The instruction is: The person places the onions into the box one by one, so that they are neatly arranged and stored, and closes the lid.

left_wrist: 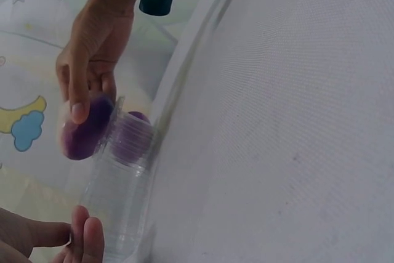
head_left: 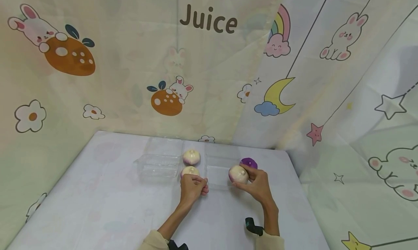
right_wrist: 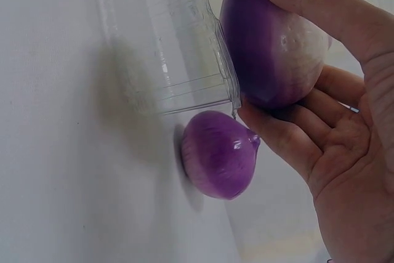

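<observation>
Right hand [head_left: 258, 183] grips purple-and-white onion [head_left: 238, 175] by right edge of clear plastic container [right_wrist: 169, 47]. Left hand [head_left: 192, 189] seemingly pinches near rim; best keep that steady, onion clear of edge.

The right hand [left_wrist: 95, 53] grips a rounded purple object with a pale side [left_wrist: 89, 130], thumb laid over it — just beside the end of a clear plastic box [left_wrist: 114, 195]. A second rounded purple object [left_wrist: 131, 143] shows through that ribbed end. At lower left, the left hand [left_wrist: 37, 235] pinches the box's edge — a white tabletop [left_wrist: 277, 121] fills the right, pale moon-printed cloth [left_wrist: 37, 177] the left.
</observation>
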Available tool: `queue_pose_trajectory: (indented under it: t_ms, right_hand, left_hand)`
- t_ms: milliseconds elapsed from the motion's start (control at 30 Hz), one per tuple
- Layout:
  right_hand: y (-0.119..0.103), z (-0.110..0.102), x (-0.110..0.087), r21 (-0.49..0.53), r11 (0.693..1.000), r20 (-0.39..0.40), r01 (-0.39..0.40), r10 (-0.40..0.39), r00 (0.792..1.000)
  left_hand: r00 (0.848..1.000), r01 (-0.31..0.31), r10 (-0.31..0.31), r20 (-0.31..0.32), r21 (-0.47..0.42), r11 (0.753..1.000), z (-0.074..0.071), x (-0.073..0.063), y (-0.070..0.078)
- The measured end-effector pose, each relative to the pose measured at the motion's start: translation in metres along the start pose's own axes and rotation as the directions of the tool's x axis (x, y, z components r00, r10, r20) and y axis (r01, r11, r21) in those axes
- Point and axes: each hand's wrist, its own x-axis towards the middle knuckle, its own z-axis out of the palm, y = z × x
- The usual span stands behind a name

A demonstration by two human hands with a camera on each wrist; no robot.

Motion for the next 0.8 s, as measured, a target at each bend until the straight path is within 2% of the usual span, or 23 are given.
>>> queue_pose_trajectory:
  t_ms: [300,667,800]
  right_hand:
    - [-0.0014,0.0006,0.0029,0.018,1.0,0.009,0.026,-0.026,1.0]
    - [-0.003,0.0045,0.0033,0.019,1.0,0.03,0.004,-0.004,1.0]
    - [-0.0029,0.0051,0.0038,0.017,1.0,0.029,0.019,-0.019,0.999]
  left_hand:
    - [1.0,-0.006,0.006,-0.001,-0.005,1.0,0.0002,0.0007,0.0008]
    - [1.0,0.002,-0.002,-0.002,-0.007,1.0,0.0004,0.0004,0.0006]
    - [1.0,-0.003,0.003,-0.003,-0.009,1.0,0.0,0.0004,0.0008]
